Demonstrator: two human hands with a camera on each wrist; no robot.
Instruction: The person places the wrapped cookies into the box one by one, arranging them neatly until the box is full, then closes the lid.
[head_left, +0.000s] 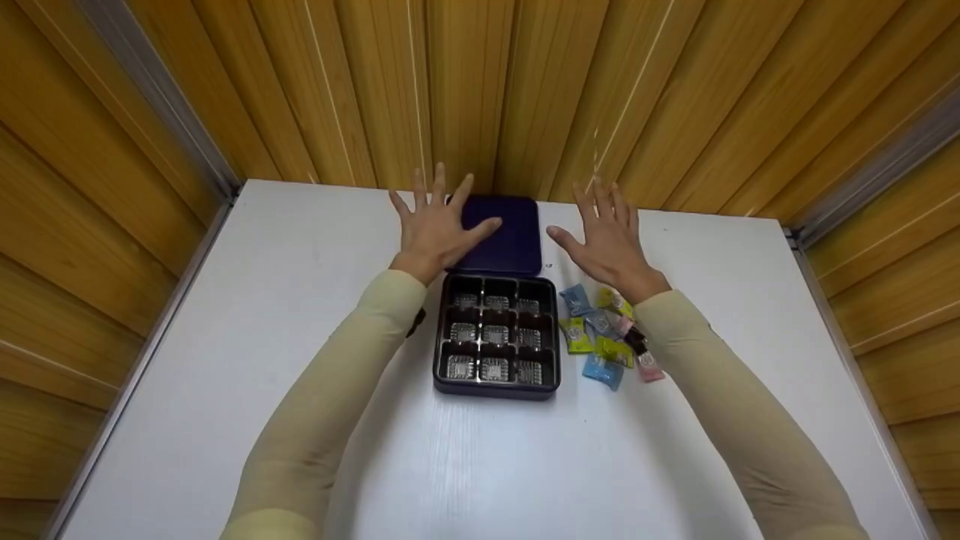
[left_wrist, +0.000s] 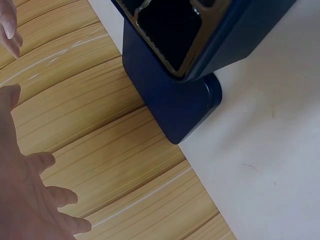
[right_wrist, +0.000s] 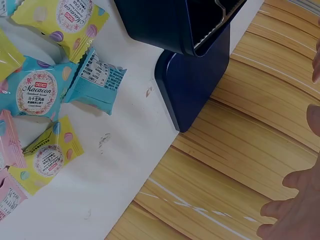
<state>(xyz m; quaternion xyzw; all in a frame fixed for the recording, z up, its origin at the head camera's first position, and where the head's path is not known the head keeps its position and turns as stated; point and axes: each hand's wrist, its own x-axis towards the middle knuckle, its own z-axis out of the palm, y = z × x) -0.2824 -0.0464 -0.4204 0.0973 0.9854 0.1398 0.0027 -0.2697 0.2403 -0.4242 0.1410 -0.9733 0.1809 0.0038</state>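
Observation:
Both hands are held out with fingers spread and nothing in them. My left hand (head_left: 435,229) overlaps the left side of a dark blue tin lid (head_left: 510,236) in the head view. To the right of that lid is my right hand (head_left: 609,244), above a pile of wrapped macarons. In front of the lid sits a dark blue tin (head_left: 496,391) whose black tray is divided into several compartments, with nothing in them. Blue, yellow and pink packets (right_wrist: 37,92) lie right of the tin; my right wrist and sleeve cover part of the pile in the head view.
The white table (head_left: 300,300) ends at wood-patterned panels (head_left: 465,90) behind and on both sides. Grey metal strips (head_left: 150,82) run along the panel corners. A small dark object (head_left: 415,322) shows at my left cuff, beside the tin.

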